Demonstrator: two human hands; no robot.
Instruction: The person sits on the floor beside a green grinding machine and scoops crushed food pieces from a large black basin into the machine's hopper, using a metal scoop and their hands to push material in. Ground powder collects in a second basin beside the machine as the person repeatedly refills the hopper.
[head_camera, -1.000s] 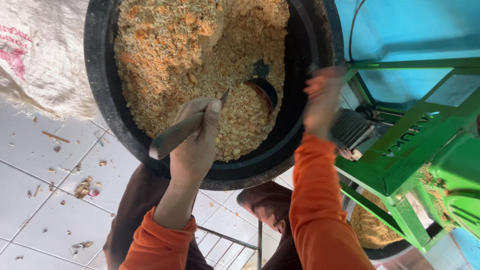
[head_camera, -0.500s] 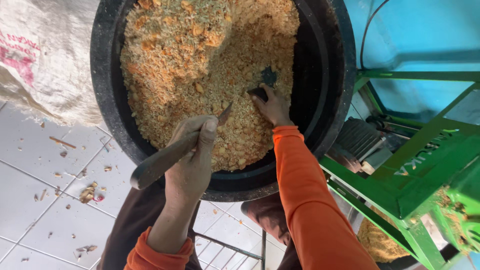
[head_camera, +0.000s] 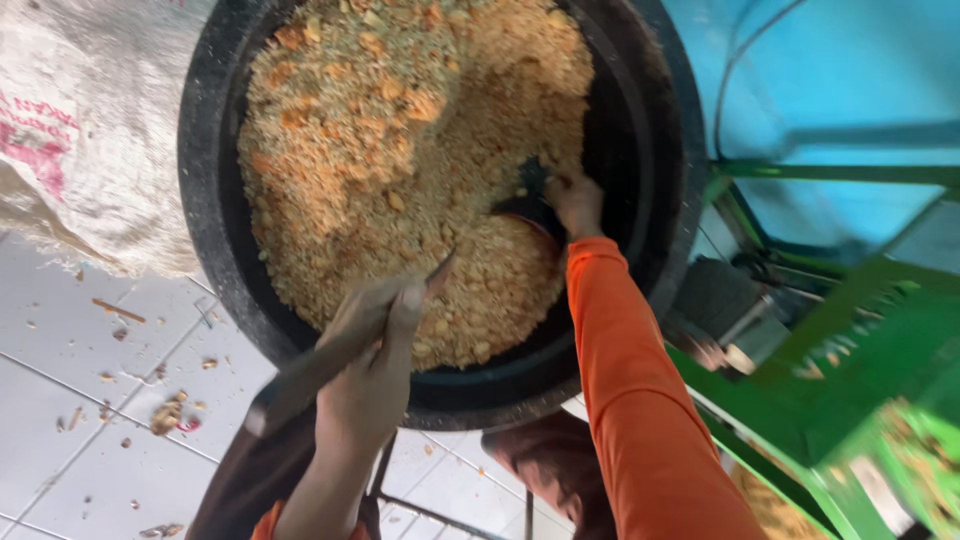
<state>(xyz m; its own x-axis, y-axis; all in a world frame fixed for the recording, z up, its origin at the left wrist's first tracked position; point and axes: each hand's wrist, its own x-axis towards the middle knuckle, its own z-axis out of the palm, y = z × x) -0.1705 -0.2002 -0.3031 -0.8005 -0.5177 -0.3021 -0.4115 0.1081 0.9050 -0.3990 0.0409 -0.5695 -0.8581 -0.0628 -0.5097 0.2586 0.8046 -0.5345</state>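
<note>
Down at the near rim of the black tub (head_camera: 205, 180), left hand (head_camera: 372, 385) is wrapped tight round a blurry tool handle (head_camera: 305, 375), right hand (head_camera: 575, 200) clutching a dark scoop (head_camera: 528, 205) in the orange crumbly meal (head_camera: 400, 170); better to dig shallow, so nothing spills near the green machine (head_camera: 850, 350)

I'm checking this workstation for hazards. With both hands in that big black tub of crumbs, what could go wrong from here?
1. The left hand holds a pointed tool aimed towards the right hand, which is low in the crumbs; a slip could jab it.
2. The tub is heaped high, so scooping may spill crumbs onto the tiled floor, where bits already lie, possibly a slip hazard.
</note>
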